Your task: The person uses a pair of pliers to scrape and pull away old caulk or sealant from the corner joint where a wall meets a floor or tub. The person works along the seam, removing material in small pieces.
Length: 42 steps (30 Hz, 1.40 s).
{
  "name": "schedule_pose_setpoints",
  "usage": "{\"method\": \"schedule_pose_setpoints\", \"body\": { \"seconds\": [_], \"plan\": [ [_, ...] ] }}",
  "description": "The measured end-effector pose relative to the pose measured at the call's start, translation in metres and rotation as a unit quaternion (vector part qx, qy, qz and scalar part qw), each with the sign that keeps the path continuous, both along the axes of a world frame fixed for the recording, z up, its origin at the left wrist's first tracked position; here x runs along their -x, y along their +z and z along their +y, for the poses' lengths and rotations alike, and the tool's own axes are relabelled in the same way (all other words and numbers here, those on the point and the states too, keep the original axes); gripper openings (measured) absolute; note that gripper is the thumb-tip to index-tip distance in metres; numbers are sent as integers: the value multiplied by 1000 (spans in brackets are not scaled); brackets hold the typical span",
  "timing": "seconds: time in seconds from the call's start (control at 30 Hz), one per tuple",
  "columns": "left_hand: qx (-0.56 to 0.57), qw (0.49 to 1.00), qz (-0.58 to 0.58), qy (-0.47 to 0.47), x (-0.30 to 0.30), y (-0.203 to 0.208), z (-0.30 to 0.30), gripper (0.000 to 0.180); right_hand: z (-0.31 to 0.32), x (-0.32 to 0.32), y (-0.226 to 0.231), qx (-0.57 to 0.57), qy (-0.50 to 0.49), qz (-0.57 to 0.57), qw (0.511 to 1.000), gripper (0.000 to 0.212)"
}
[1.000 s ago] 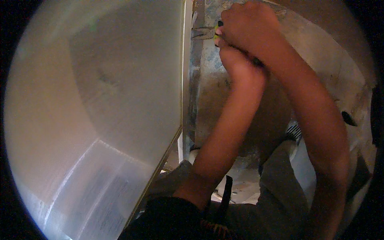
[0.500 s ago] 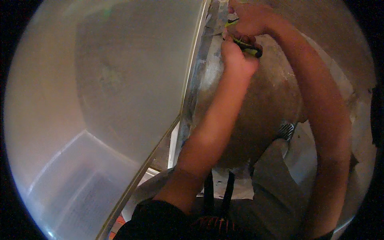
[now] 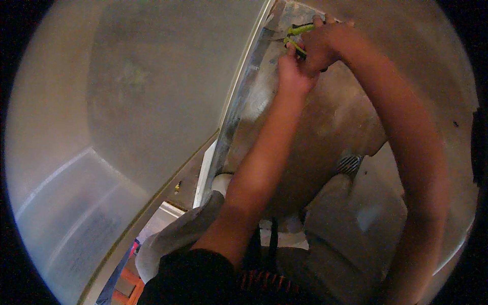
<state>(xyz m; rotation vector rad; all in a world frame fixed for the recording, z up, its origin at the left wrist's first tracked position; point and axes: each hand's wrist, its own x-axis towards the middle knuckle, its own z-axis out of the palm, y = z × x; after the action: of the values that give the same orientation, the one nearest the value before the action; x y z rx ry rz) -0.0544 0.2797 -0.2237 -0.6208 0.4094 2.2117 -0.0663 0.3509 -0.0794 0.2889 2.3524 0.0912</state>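
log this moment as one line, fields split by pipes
left hand: holding pliers | right hand: at pliers, grip unclear | pliers: yellow-green and black, handles spread | large grey panel: left of hands

Green-handled pliers (image 3: 301, 30), blurred at the tip and seemingly part-hidden by the right hand (image 3: 324, 44)

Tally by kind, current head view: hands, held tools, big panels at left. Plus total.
Left hand plus right hand: 2
Pliers with green-and-black handles: 1
Large pale panel: 1
Total: 4
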Motion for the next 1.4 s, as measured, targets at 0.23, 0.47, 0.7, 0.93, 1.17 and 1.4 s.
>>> {"method": "schedule_pose_setpoints", "body": {
  "seconds": [0.23, 0.47, 0.7, 0.93, 1.17, 1.4],
  "plan": [
    [12, 998, -22, 52, 7, 18, -7, 26, -11, -23, -33, -118, 128, 126, 977, 58],
    [83, 993, 36, -79, 15, -3, -7, 19, -4, -42, -68, -74, 130, 203, 968, 56],
    [49, 987, 97, -120, 12, -11, 18, 23, 20, -44, -76, -65, 166, 235, 956, 46],
    [8, 995, 79, -62, 10, -34, 27, 29, 10, -45, -69, -69, 126, 195, 970, 67],
    [89, 991, 78, -57, 7, 8, 26, 25, 21, -47, -55, -82, 140, 200, 966, 74],
    [131, 980, 143, -51, 15, 10, 29, 14, 7, -46, -50, -179, 6, 341, 923, 64]
  ]
}}
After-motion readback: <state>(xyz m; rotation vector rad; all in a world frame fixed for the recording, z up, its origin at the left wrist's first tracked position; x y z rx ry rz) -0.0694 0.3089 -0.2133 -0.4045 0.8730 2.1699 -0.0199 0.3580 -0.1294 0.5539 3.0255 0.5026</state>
